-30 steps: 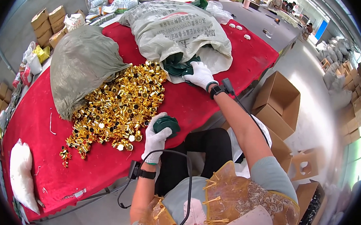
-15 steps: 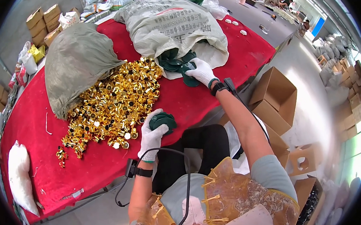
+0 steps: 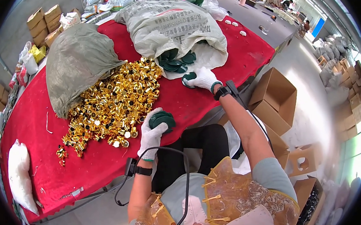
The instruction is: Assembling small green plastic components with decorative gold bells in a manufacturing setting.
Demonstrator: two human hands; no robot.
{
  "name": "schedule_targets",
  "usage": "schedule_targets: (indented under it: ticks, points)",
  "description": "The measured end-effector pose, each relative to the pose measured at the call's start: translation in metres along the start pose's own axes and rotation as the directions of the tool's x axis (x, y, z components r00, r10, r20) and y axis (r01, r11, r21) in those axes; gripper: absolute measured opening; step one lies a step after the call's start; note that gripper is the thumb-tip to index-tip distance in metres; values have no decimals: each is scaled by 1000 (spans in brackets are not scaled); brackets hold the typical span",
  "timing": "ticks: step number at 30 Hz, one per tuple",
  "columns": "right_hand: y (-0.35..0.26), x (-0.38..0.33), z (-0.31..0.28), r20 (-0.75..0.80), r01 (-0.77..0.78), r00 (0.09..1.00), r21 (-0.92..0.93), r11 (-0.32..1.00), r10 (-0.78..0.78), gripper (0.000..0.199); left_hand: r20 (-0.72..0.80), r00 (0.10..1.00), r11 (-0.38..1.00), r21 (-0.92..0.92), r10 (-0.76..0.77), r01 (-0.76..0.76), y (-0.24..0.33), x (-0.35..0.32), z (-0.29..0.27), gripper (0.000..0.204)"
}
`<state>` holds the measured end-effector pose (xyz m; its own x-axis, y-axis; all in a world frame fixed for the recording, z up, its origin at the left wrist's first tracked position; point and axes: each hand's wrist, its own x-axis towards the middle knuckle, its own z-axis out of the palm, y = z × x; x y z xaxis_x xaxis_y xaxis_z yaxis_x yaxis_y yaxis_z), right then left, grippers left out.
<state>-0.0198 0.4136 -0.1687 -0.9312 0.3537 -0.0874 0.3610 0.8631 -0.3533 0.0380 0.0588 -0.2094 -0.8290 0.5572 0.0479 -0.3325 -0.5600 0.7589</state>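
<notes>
Left hand (image 3: 150, 135): fingers clasped around a stack of green discs (image 3: 163, 120), near the heaped gold pieces (image 3: 113, 102). Right hand (image 3: 204, 78): fingers gripping another green disc (image 3: 189, 79), possibly several, just outside the sack (image 3: 174, 25). Outstanding: more discs (image 3: 170, 63) in the sack's mouth

Workshop / small factory: red-covered worktop (image 3: 192, 105) w/ loose heap of gold pcs (image 3: 113, 102) + big sack (image 3: 174, 27) of green discs (image 3: 171, 64), ctns (image 3: 37, 28) stacked at L, bags (image 3: 331, 56) piled at R, other ppl (image 3: 276, 0) in far bkgd.
</notes>
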Motion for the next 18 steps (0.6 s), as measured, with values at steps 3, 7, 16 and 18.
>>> schedule_targets:
  ticks: [3,7,16,18]
  points:
    - [-5,10,-3,-116,11,992,-264,965,-43,76,-3,1000,1000,3,11,-11,0,0,1,70]
    - [-8,23,-17,183,48,983,-182,982,-14,86,-5,1000,1000,3,19,-19,0,0,0,70]
    - [-17,-22,3,-127,266,956,-10,964,-265,88,0,1000,998,51,24,-24,1,-1,3,68]
    - [-27,-39,2,-161,278,952,87,957,-262,80,0,1000,997,82,15,-15,1,-2,3,70]
